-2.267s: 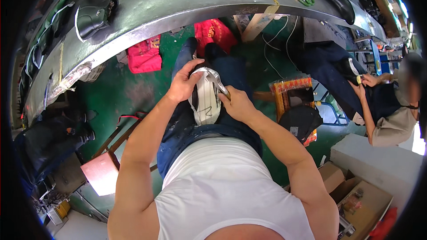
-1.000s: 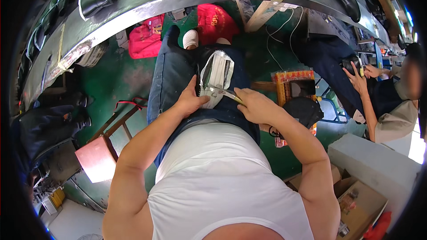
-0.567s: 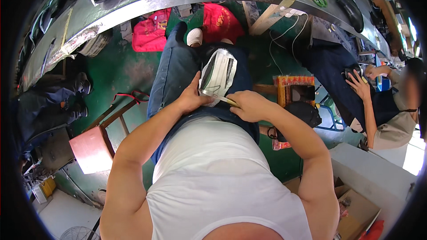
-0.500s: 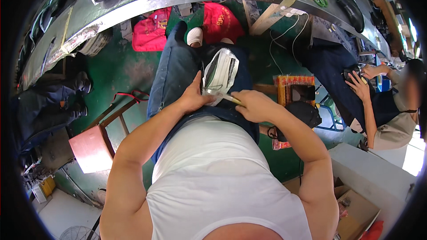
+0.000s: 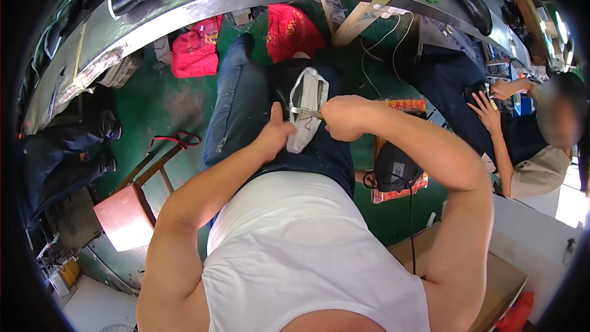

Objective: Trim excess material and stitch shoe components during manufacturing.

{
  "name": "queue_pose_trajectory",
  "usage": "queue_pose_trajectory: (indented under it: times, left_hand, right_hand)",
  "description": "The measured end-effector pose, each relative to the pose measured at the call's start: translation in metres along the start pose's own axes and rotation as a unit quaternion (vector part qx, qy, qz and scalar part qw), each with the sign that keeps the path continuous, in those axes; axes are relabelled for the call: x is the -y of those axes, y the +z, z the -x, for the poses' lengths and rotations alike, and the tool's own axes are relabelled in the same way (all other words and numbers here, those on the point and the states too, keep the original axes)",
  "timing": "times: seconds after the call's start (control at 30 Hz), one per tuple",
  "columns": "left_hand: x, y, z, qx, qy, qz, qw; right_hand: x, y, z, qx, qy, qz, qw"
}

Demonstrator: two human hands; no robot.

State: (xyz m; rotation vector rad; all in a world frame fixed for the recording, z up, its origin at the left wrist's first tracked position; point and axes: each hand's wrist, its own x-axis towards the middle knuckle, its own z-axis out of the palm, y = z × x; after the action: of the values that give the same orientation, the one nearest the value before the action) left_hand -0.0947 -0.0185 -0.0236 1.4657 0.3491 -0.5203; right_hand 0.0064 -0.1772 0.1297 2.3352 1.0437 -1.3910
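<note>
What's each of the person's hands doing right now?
Left hand: closed on the white shoe upper, steadying it on the lap.
Right hand: closed on a thin metal tool laid across the upper.

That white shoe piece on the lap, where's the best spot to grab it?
Probably the near left edge of the white shoe piece, coming from the left, where the left hand steadies it. It lies lengthwise on the thigh, and the right hand works a thin tool across it.
</note>
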Motion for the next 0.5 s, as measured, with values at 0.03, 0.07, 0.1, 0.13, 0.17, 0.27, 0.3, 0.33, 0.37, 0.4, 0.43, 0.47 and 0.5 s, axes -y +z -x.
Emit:
queue_pose_trajectory:
  times: [0.03, 0.07, 0.1, 0.13, 0.17, 0.27, 0.3, 0.33, 0.37, 0.4, 0.43, 0.47, 0.5]
  left_hand:
    - [0.002, -0.005, -0.001, 0.005, -0.025, 0.199, 0.98]
    - [0.012, -0.002, -0.004, -0.054, -0.022, 0.305, 0.951]
    - [0.005, 0.001, -0.004, -0.054, -0.023, 0.308, 0.949]
    - [-0.009, 0.004, -0.002, -0.083, -0.068, 0.327, 0.939]
    - [-0.019, 0.006, -0.003, -0.112, -0.113, 0.344, 0.925]
    - [0.012, 0.008, -0.028, -0.181, -0.076, 0.232, 0.953]
    - [0.017, 0.009, -0.037, -0.212, -0.016, 0.174, 0.961]
    - [0.014, 0.009, -0.036, -0.231, -0.032, 0.094, 0.968]
    - [0.012, 0.007, -0.038, -0.231, -0.034, 0.091, 0.968]
    - [0.011, 0.005, -0.041, -0.239, -0.015, -0.003, 0.971]
    - [0.011, 0.004, -0.041, -0.243, 0.005, -0.097, 0.965]
    - [0.011, 0.005, -0.039, -0.256, 0.036, -0.126, 0.958]
    - [0.009, 0.005, -0.037, -0.255, 0.036, -0.127, 0.958]
  right_hand:
    - [-0.003, 0.005, -0.006, 0.003, -0.001, 0.001, 1.0]
    - [-0.006, 0.012, -0.012, -0.039, -0.016, -0.029, 0.999]
    - [-0.011, 0.019, -0.019, -0.082, -0.029, -0.058, 0.995]
    - [-0.017, 0.026, -0.026, -0.079, -0.03, -0.056, 0.995]
    - [-0.024, 0.035, -0.032, -0.124, -0.038, -0.077, 0.989]
    - [-0.028, 0.06, -0.049, -0.198, -0.064, -0.117, 0.971]
    - [-0.031, 0.067, -0.054, -0.232, -0.071, -0.141, 0.96]
    - [-0.031, 0.076, -0.057, -0.259, -0.072, -0.153, 0.951]
    - [-0.031, 0.086, -0.06, -0.26, -0.073, -0.156, 0.95]
    - [-0.028, 0.092, -0.06, -0.304, -0.071, -0.188, 0.931]
    - [-0.025, 0.097, -0.06, -0.346, -0.069, -0.219, 0.909]
    - [-0.023, 0.102, -0.059, -0.345, -0.07, -0.222, 0.909]
    - [-0.02, 0.098, -0.053, -0.326, -0.049, -0.219, 0.918]
